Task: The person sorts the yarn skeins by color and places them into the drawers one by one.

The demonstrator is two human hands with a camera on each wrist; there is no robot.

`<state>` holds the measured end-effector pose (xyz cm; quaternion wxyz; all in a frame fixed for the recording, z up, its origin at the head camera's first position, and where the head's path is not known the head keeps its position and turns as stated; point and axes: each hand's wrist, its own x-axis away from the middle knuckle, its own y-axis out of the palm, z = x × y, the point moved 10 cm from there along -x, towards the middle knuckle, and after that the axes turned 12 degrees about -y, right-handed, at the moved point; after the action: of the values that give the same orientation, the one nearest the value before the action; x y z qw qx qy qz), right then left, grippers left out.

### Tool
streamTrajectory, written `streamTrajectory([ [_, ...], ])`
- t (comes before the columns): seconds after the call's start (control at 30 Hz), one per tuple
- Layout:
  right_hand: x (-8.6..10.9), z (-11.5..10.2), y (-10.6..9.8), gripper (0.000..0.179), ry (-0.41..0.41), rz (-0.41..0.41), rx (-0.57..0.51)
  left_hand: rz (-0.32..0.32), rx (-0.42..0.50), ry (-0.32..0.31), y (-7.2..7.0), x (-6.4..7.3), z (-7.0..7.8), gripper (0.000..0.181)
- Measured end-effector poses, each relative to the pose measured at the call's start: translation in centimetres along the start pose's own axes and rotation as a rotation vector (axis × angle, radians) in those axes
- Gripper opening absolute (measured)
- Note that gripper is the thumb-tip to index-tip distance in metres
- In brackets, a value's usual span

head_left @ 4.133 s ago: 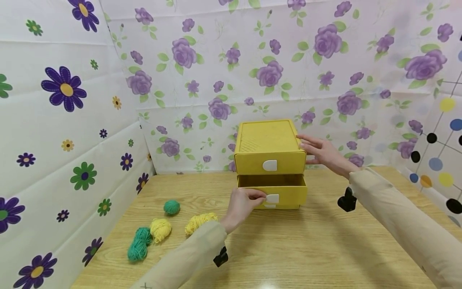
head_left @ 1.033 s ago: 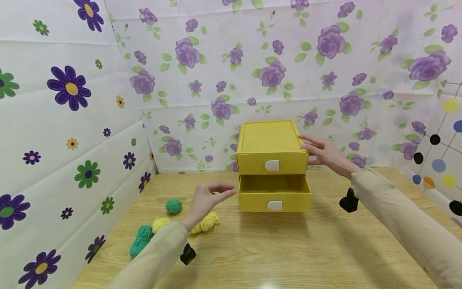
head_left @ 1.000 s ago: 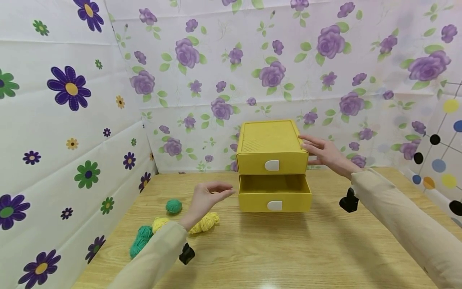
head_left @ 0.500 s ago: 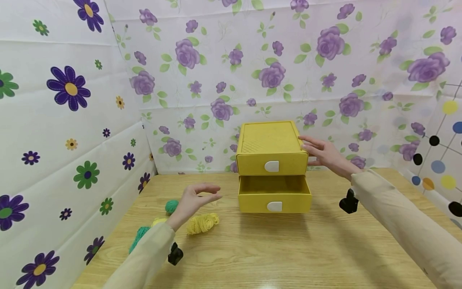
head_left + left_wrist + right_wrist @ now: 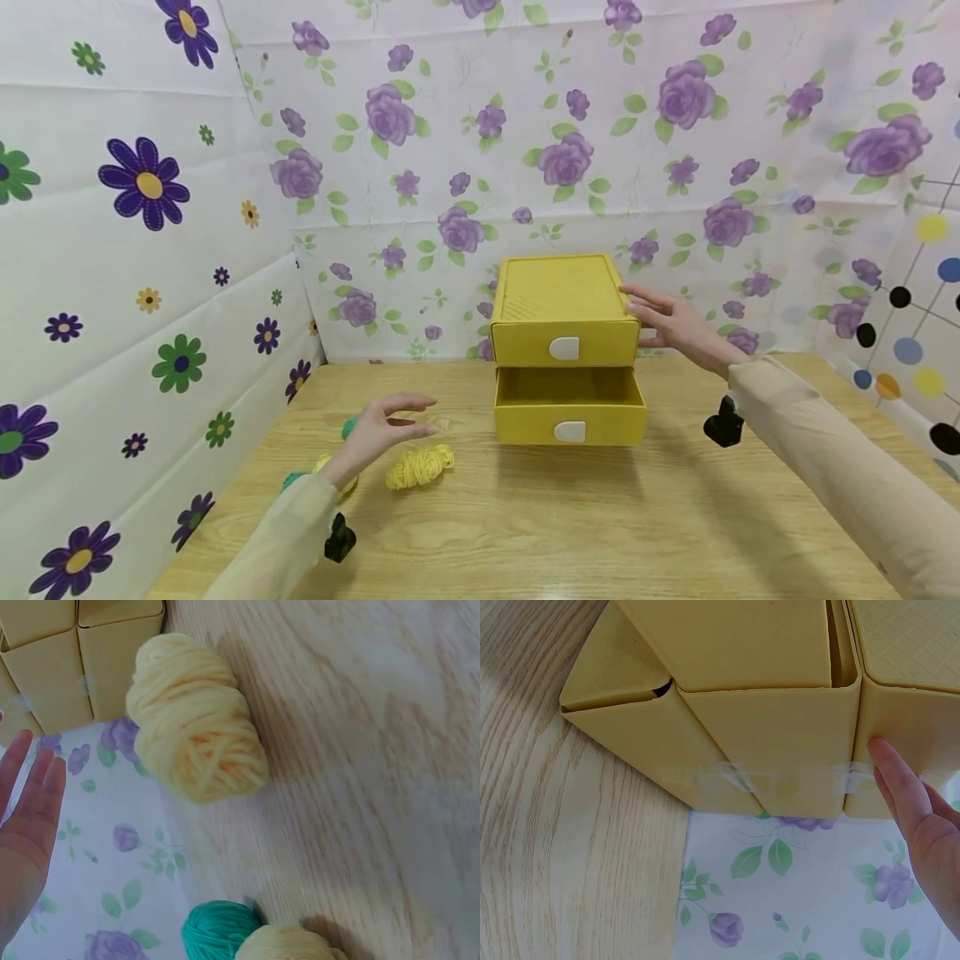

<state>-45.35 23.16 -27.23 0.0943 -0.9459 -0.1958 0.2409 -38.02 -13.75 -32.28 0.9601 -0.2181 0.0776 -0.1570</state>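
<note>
A yellow drawer unit (image 5: 562, 287) stands at the back of the table. Its middle drawer (image 5: 532, 425) is pulled out, with no contents visible, while the top drawer (image 5: 517, 343) is closed. My right hand (image 5: 678, 327) rests with its fingers against the unit's right side, touching the upper section in the right wrist view. Fingers loosely bent and holding nothing, my left hand (image 5: 375, 435) hovers left of the unit near a yellow yarn skein (image 5: 420, 467). Behind this hand and forearm, a green yarn ball (image 5: 348, 427), a yellow yarn ball (image 5: 322, 463) and green yarn (image 5: 294, 478) are partly hidden.
The wooden table (image 5: 570, 525) meets a flowered cloth backdrop (image 5: 427, 275) behind the unit and another cloth wall (image 5: 225, 367) at the left. Clear tape (image 5: 780, 780) runs along the unit's side in the right wrist view.
The left hand pulled the middle drawer further out by its white handle and let go. It has since moved left and down toward the yarn. The right hand stays against the unit.
</note>
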Motion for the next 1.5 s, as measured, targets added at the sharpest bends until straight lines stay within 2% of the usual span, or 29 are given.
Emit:
streamTrajectory([
  [0.13, 0.0, -0.1, 0.0, 0.057, 0.007, 0.008, -0.004, -0.008, 0.005, 0.018, -0.3, 0.0, -0.5, 0.04],
  [0.57, 0.1, -0.2, 0.0, 0.058, 0.011, 0.014, 0.003, -0.022, 0.007, 0.001, -0.8, 0.7, -2.4, 0.048],
  [0.97, 0.1, -0.3, 0.0, 0.056, 0.008, 0.018, -0.003, -0.078, 0.007, -0.018, 0.0, 0.8, -3.9, 0.052],
  [1.27, 0.0, -0.2, 0.0, 0.057, 0.008, 0.014, 0.002, -0.117, -0.117, -0.049, 0.4, -0.1, -7.7, 0.064],
  [1.5, 0.1, -0.3, 0.1, 0.059, 0.013, 0.014, 0.005, -0.145, -0.122, -0.038, 0.8, -0.2, -8.1, 0.065],
])
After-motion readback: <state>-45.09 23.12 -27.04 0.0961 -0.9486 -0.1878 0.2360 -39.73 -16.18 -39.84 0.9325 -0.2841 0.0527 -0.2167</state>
